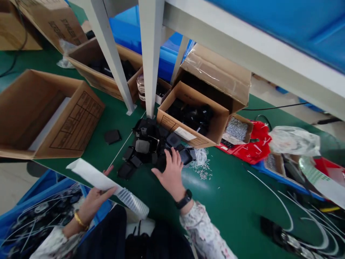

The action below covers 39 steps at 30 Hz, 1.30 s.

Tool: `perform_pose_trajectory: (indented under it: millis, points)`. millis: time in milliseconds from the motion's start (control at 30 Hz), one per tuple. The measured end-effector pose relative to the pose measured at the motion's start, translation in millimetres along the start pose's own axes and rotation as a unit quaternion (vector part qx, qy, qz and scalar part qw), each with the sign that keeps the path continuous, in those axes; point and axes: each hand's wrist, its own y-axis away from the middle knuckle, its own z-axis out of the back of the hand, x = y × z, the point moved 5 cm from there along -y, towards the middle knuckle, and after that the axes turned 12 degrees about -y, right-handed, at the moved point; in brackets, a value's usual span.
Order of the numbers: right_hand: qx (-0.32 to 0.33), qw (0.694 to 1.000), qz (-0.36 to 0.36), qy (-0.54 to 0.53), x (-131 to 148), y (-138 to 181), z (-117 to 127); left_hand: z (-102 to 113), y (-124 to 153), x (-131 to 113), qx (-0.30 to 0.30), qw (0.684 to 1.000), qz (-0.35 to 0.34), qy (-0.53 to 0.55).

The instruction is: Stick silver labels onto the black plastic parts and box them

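My left hand [93, 199] is closed around a long white paper-wrapped stack [107, 185] whose clear ribbed end sticks out to the right, held just over the near edge of the green table [229, 194]. My right hand [169, 172], with a black watch on the wrist, lies fingers spread on a heap of small black plastic parts [151, 145] in the middle of the table. One black part [112, 136] lies alone to the left of the heap. Small white bits [202, 167] are scattered right of my right hand.
An open cardboard box [192, 118] of black parts stands behind the heap, an empty box [48, 113] at left, more boxes behind. Grey frame posts [149, 57] rise from the table. Red trays [250, 145], plastic bags and white cables lie right; a blue bin [40, 212] of cables sits lower left.
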Motion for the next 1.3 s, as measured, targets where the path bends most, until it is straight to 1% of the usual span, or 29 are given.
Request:
perform_pose_trajectory:
  millis: [67,100,167,233,300,433,500,567,633,700,733,767,800,833,900,967,1000,1033,1067,1100,1133,1167,1233,1267,1300]
  points:
    - [0.008,0.998,-0.043,0.039,-8,22,-30,-11,-16,-4,0.025,0.996,-0.055,-0.06]
    - [0.009,0.997,-0.052,0.053,-13,28,-40,-19,-22,-4,0.044,0.993,-0.079,-0.078]
    - [0.011,0.996,-0.053,0.067,-23,36,-48,-38,-27,-2,0.075,0.986,-0.107,-0.1]
    - [0.018,0.997,-0.044,0.066,-33,48,-45,-54,-26,5,0.074,0.982,-0.118,-0.129]
    - [0.027,0.997,-0.034,0.063,-43,66,-39,-67,-19,12,0.05,0.972,-0.147,-0.177]
    - [0.054,0.996,-0.007,0.071,-59,104,-32,-91,-1,15,0.021,0.932,-0.237,-0.272]
    - [0.055,0.996,0.005,0.066,-64,115,-32,-104,6,13,0.031,0.909,-0.279,-0.309]
    - [0.043,0.998,0.008,0.046,-68,120,-32,-119,13,12,0.079,0.878,-0.325,-0.342]
    - [0.009,1.0,-0.003,0.007,-71,120,-30,-136,21,13,0.148,0.838,-0.362,-0.379]
    - [-0.055,0.997,-0.031,-0.049,-77,120,-21,-149,26,16,0.197,0.806,-0.369,-0.42]
    - [-0.095,0.991,-0.052,-0.08,-82,120,-14,-154,28,18,0.211,0.796,-0.364,-0.435]
    - [-0.137,0.981,-0.075,-0.111,-88,122,-6,-158,29,18,0.218,0.795,-0.357,-0.44]
    - [-0.177,0.969,-0.102,-0.139,-96,125,3,-159,30,18,0.225,0.804,-0.347,-0.427]
    - [-0.214,0.955,-0.128,-0.162,-105,128,12,-159,31,16,0.232,0.821,-0.338,-0.398]
    - [-0.267,0.927,-0.194,-0.178,-129,140,31,-152,31,10,0.233,0.861,-0.316,-0.325]
    - [-0.284,0.909,-0.26,-0.158,-155,154,46,-135,26,5,0.213,0.892,-0.284,-0.28]
    - [-0.284,0.904,-0.286,-0.143,-167,161,53,-121,20,5,0.195,0.911,-0.252,-0.261]
    - [-0.28,0.901,-0.305,-0.129,-179,168,59,-104,12,5,0.165,0.936,-0.21,-0.228]
    - [-0.275,0.901,-0.315,-0.117,-188,174,64,-83,3,8,0.122,0.97,-0.142,-0.155]
    - [-0.274,0.901,-0.32,-0.107,-196,179,69,-60,-6,12,0.072,0.993,-0.072,-0.062]
    - [-0.276,0.9,-0.324,-0.094,-201,183,74,-36,-14,17,0.007,0.999,-0.012,0.043]
    - [-0.281,0.899,-0.327,-0.08,-204,185,78,-14,-20,19,-0.032,0.994,0.017,0.101]
    - [-0.297,0.898,-0.322,-0.051,-198,184,81,25,-29,20,-0.085,0.983,0.039,0.159]
    - [-0.294,0.906,-0.301,-0.036,-189,179,79,42,-31,19,-0.102,0.98,0.042,0.166]
    - [-0.277,0.925,-0.26,-0.027,-173,170,73,56,-31,19,-0.122,0.976,0.049,0.176]
